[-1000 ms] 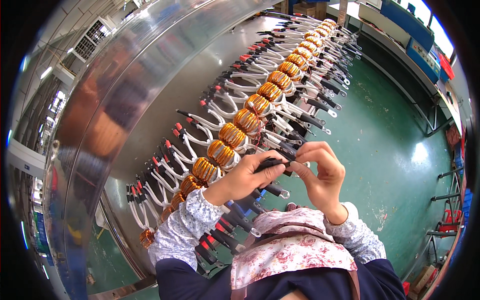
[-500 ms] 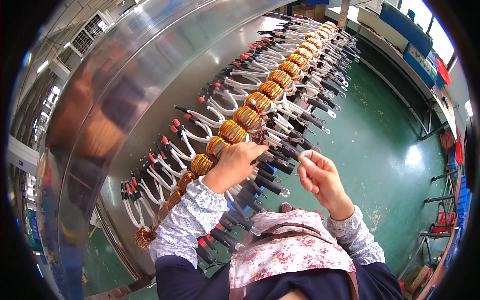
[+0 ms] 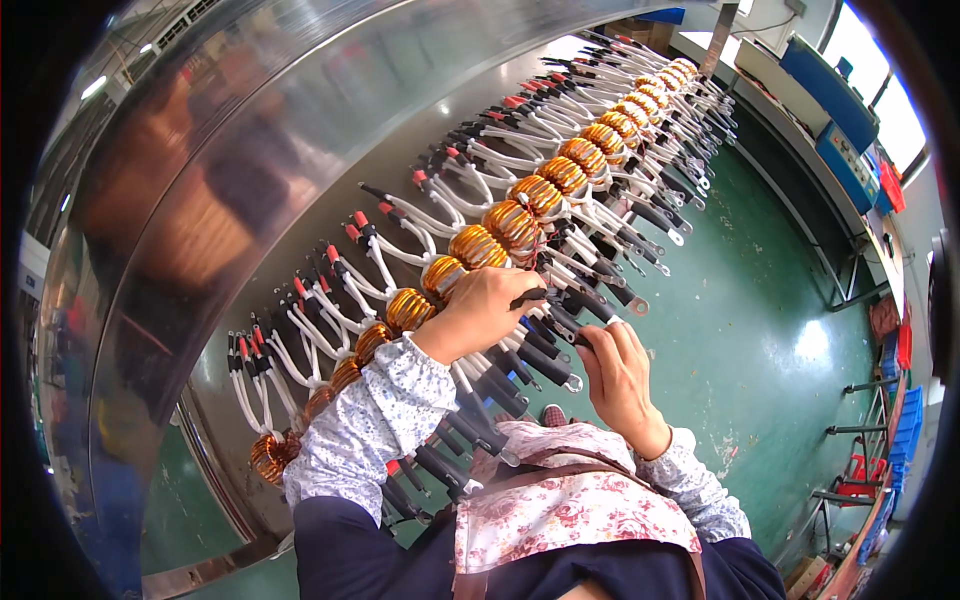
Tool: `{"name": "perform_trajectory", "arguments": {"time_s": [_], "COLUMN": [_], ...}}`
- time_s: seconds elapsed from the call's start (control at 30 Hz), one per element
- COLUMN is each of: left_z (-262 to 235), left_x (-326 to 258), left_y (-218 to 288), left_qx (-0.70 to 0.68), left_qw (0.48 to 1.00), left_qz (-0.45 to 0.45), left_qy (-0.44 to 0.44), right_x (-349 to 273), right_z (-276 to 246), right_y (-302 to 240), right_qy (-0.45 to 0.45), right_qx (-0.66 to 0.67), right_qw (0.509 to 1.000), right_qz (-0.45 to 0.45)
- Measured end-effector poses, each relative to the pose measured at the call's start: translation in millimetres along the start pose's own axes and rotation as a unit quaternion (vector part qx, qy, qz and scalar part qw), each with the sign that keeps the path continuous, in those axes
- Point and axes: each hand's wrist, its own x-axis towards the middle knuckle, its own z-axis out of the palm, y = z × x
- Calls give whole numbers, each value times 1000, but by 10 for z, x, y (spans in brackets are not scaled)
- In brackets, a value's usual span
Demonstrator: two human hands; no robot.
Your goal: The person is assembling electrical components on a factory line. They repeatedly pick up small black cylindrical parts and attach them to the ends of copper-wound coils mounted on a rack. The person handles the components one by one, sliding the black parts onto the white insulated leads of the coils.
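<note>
- Right hand (image 3: 617,375), nearest, pinches one black-sleeved lead with a metal ring lug (image 3: 590,338) between its fingertips.
- Left hand (image 3: 487,307) grasps another black lead (image 3: 530,296) beside the orange copper-wound coils (image 3: 478,247).
- Coils run in a row along the large curved steel drum (image 3: 300,130), above the green floor (image 3: 760,330).
</note>
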Motion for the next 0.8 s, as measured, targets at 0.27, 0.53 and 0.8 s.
{"name": "perform_trajectory", "arguments": {"time_s": [0.27, 0.53, 0.8], "left_z": [-10, 1, -17], "left_x": [9, 21, 11], "left_y": [9, -14, 3], "left_qx": [-24, -37, -50], "left_qw": [1000, 999, 999], "left_qz": [2, -6, -17], "left_qy": [14, 8, 5], "right_x": [104, 315, 191], "right_z": [106, 259, 256], "right_y": [-89, 20, 31], "right_qy": [-2, -37, 109], "right_qx": [-95, -90, 45], "right_qw": [995, 995, 993], "right_qz": [-25, -30, 17]}}
